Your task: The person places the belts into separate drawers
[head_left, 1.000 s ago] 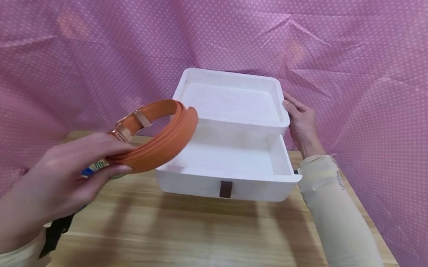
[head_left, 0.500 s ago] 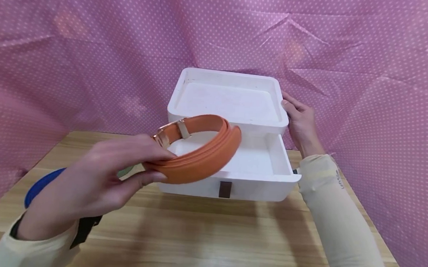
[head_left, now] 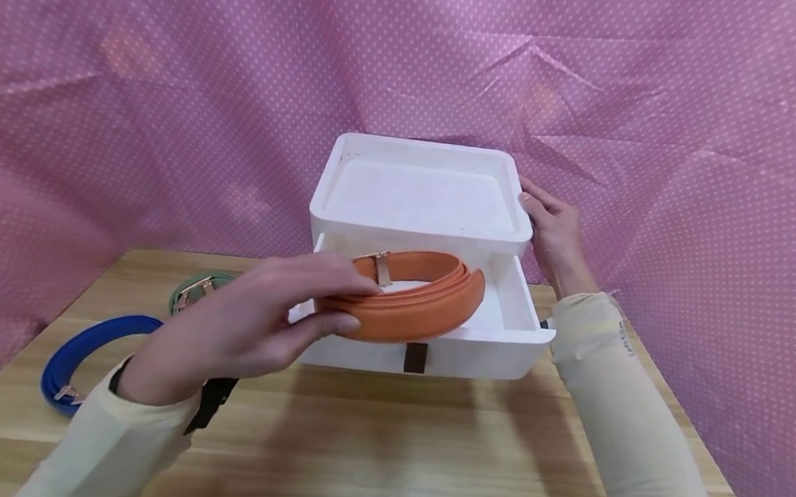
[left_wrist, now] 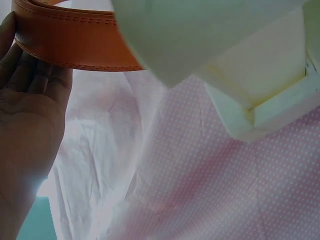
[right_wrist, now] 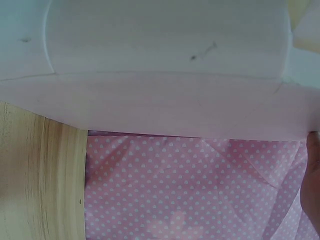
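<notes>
Orange leather-like belt (head_left: 415, 313), coiled into a loose ring with a gold-toned buckle (head_left: 382, 269), hangs above the near part of a pulled-out drawer (head_left: 480, 358); whether it touches the drawer, I cannot tell. The left hand (head_left: 266, 320) pinches the left side of that coil, thumb below and fingers above, clamped on the band; in the left wrist view a white corner covers part of the belt. The drawer belongs to a white drawer unit (head_left: 421, 190) whose top is a shallow, rimmed tray, and a dark brown tab (head_left: 415, 357) sits at the middle of its near face. At the unit's far right edge the right hand (head_left: 557, 238) grips the side, thumb against the rim and the other fingers reaching round it, partly hidden. On the left of the wooden worktop (head_left: 374, 442) lie a blue belt (head_left: 78, 346), nearer, and a coiled green belt (head_left: 193, 289), farther, partly behind the left hand. Pink dotted cloth (head_left: 448, 71) hangs along the far side.
</notes>
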